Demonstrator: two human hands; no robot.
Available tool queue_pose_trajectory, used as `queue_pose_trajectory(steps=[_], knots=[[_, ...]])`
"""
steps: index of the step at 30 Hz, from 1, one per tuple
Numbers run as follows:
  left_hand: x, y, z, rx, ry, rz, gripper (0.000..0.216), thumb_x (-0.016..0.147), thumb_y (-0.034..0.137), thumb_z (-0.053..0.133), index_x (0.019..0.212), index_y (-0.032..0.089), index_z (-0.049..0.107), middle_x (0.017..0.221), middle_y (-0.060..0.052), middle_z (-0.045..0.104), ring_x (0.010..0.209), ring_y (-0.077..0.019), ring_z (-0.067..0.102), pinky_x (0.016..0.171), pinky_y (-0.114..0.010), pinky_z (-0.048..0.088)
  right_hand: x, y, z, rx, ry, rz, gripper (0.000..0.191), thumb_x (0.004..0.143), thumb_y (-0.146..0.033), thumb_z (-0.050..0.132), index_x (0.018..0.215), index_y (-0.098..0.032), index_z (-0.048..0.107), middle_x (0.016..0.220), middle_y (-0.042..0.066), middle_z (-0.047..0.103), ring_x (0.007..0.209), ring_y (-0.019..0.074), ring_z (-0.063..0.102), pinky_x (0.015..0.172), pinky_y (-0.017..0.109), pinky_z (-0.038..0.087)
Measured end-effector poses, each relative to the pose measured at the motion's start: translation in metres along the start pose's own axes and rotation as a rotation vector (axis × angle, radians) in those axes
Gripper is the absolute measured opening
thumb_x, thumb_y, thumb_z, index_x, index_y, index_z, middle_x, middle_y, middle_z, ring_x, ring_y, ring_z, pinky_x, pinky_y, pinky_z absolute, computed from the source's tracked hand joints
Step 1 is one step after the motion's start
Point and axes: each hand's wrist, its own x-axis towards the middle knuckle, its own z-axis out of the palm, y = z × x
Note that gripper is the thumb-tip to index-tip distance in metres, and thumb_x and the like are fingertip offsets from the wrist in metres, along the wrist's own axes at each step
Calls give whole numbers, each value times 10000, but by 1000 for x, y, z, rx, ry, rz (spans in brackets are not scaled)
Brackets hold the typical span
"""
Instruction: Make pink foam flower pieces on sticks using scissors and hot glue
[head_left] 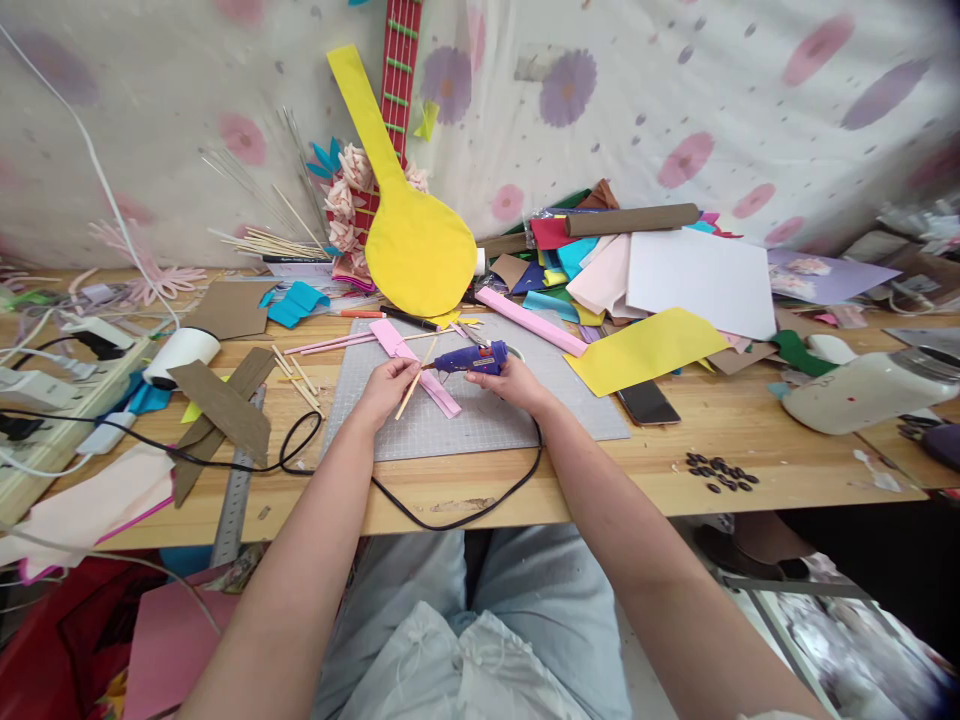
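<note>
My right hand (504, 380) grips a blue hot glue gun (471, 358), nozzle pointing left. My left hand (388, 386) pinches a thin wooden stick (415, 381), whose upper end meets the gun's nozzle. Under both lies a pink paper strip (417, 366) on a grey cutting mat (480, 410). The gun's black cord (450, 510) loops off the table's front edge and back to the left.
A big yellow paddle-shaped cutout (417, 240) leans at the back. Coloured paper sheets (645, 270), a yellow sheet (645, 347), a phone (649, 403), brown card pieces (222, 400), a steel ruler (234, 495), loose sticks (298, 375), a power strip (52, 400) and dark beads (721, 472) crowd the wooden table.
</note>
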Motion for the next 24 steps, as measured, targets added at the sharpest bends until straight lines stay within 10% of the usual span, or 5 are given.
queue_pose_trajectory(steps=[24], knots=[[-2, 3, 1, 18, -30, 13, 359, 611, 464, 643, 762, 139, 627, 655, 5, 570, 591, -98, 455, 556, -211, 326, -1, -4, -11, -51, 133, 76, 375, 602, -511, 622, 728, -159, 589, 531, -24, 471, 523, 98, 403, 521, 233, 343]])
